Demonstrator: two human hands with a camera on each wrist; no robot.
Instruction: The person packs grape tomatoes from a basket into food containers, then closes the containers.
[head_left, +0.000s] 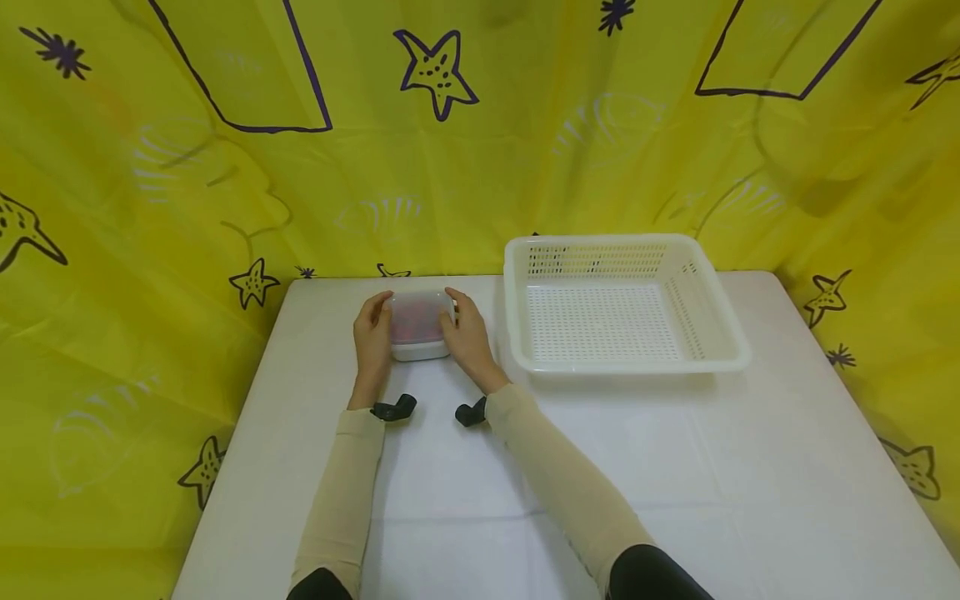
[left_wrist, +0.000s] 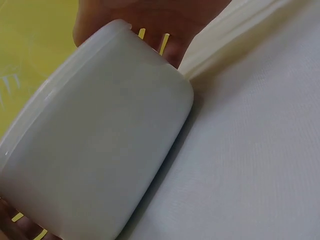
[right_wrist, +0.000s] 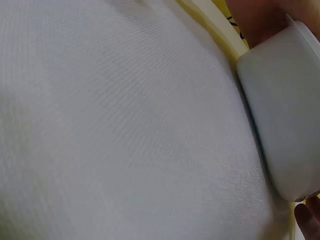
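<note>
A small white lidded container (head_left: 417, 327) with something reddish showing through its cloudy lid stands on the white table (head_left: 600, 467) near the far edge, left of centre. My left hand (head_left: 372, 333) holds its left side and my right hand (head_left: 467, 333) its right side, fingers curled round the far corners. In the left wrist view the container (left_wrist: 95, 150) fills the frame, with fingers (left_wrist: 150, 20) beyond it. The right wrist view has the container (right_wrist: 285, 110) at the right edge, with a fingertip (right_wrist: 307, 220) below it.
An empty white perforated basket (head_left: 630, 363) sits just right of the container at the table's far side. A yellow cloth with star prints (head_left: 150, 208) hangs behind and on both sides of the table. Black wrist mounts (head_left: 395, 408) sit at both wrists.
</note>
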